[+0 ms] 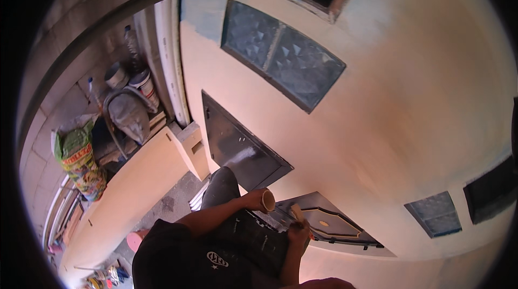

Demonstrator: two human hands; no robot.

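Note:
My left hand (pixel 256 200) is wrapped round a small cup (pixel 268 201), its pale round opening turned toward the wall. My right hand (pixel 298 233) is closed on a flat paintbrush (pixel 297 213) whose broad, cream-coloured end points up and away from me. Behind the brush is a dark metal door (pixel 322 221) with a gold-edged panel and a small gold ornament. A cream wall (pixel 345 165) rises in front of me, and a plain dark metal hatch (pixel 237 146) is set into it beyond my left hand. What is inside the cup cannot be made out.
Textured glass panes (pixel 280 54) and a smaller window (pixel 434 214) sit in the wall. To the left, a low cream wall (pixel 127 197) runs past a green printed sack (pixel 81 159), a bucket (pixel 144 85) and a grey bag (pixel 128 116). A dark hose (pixel 135 4) arcs overhead.

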